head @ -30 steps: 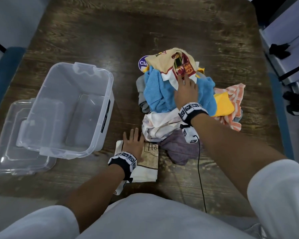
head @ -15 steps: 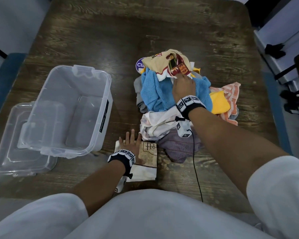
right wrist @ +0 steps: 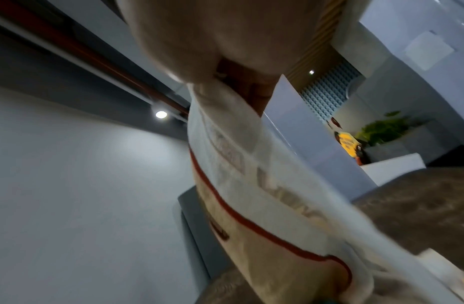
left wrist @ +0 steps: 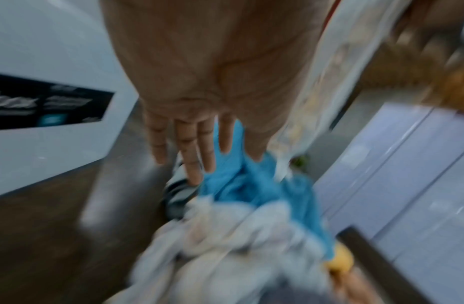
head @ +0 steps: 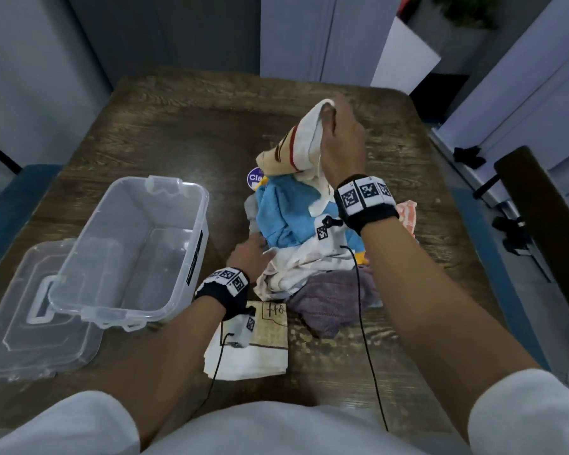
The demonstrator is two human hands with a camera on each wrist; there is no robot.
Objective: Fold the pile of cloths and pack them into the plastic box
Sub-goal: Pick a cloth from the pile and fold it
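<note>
A pile of cloths (head: 296, 231) lies mid-table: blue, white, purple, orange and yellow pieces. My right hand (head: 337, 126) pinches a corner of a cream cloth with a red line (head: 301, 146) and holds it up above the pile; the right wrist view shows the same cream cloth (right wrist: 251, 185) hanging from my fingers. My left hand (head: 247, 254) reaches with straight fingers (left wrist: 194, 148) to the pile's left edge, next to the blue cloth (left wrist: 251, 181). A folded cream and white cloth (head: 257, 346) lies near the front edge. The clear plastic box (head: 89, 284) stands empty at the left.
The box's clear lid (head: 23, 336) lies under its left side. A purple round label (head: 254, 178) shows at the pile's far edge. A dark chair back (head: 546, 218) stands to the right of the wooden table (head: 184, 133). Thin black cables run from both wristbands.
My right hand took hold of the cream cloth on top of the pile and lifted it up. My left hand left the folded cloth and moved forward to the pile's left edge.
</note>
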